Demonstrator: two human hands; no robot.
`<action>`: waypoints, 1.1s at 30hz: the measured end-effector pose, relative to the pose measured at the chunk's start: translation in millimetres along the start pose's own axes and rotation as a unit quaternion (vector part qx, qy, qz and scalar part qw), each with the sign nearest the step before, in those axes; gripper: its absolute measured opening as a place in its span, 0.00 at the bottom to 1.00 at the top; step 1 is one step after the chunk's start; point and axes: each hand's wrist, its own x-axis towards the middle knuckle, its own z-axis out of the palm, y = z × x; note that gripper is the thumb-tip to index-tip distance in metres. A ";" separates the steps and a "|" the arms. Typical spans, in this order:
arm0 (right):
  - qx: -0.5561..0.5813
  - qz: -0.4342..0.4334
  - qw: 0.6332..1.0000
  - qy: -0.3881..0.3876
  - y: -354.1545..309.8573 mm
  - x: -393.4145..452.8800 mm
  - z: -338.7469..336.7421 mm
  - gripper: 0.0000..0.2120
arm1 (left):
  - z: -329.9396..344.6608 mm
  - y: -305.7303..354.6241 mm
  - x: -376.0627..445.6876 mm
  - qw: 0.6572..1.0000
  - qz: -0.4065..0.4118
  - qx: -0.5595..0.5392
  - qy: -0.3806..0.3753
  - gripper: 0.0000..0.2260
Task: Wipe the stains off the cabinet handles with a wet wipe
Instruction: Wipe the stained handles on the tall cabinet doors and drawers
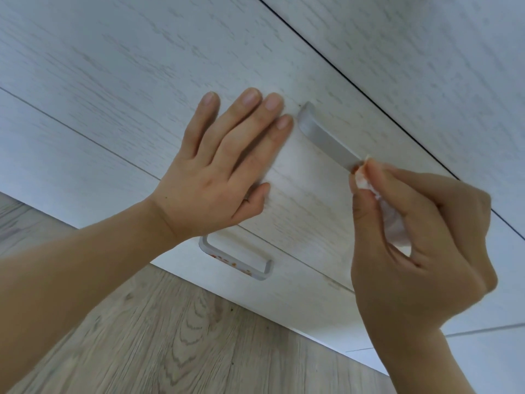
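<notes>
- Left hand point(224, 166): flat, fingers straight and spread, palm pressed on the pale wood-grain drawer front point(298, 206). Likely bracing the drawer so it stays put under the rubbing.
- Right hand point(420, 240): fingers curled, thumb and fingertips pinching a bunched white wet wipe point(366, 180), its tip smeared orange-red.
- The wipe's tip touches the near end of the grey metal bar handle point(326, 137), which runs away from the right hand toward the left hand's fingertips. Pinched tight, probably to aim pressure at the handle's end.
- The exposed length of this handle looks clean; whether stain remains under the wipe, cannot tell.
- Below the left wrist, a second grey loop-shaped handle point(237, 258) on the lower drawer carries orange-red spots along its face, untouched.
- Judgement: first handle nearly done, second waiting.
- Grey-brown wood-grain floor point(170, 336) beneath both forearms.
</notes>
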 end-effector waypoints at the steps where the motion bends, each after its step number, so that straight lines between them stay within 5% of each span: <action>1: 0.000 0.006 1.000 0.002 1.9 -1.1 -2.2 0.06 | -0.2 0.1 -0.2 1.000 0.000 0.001 -0.001 0.29; 12: 0.044 0.060 0.997 0.011 11.2 -12.3 -12.8 0.08 | -9.8 -2.7 1.8 0.999 0.006 0.001 -0.032 0.33; 25: 0.112 0.312 0.943 -0.020 -0.9 -19.8 -15.0 0.11 | -13.3 -2.7 0.7 0.998 0.013 0.015 -0.054 0.30; 33: 0.122 0.311 0.942 -0.036 -23.5 -37.7 -25.7 0.11 | -27.3 -8.4 -17.3 0.993 0.047 -0.021 -0.109 0.27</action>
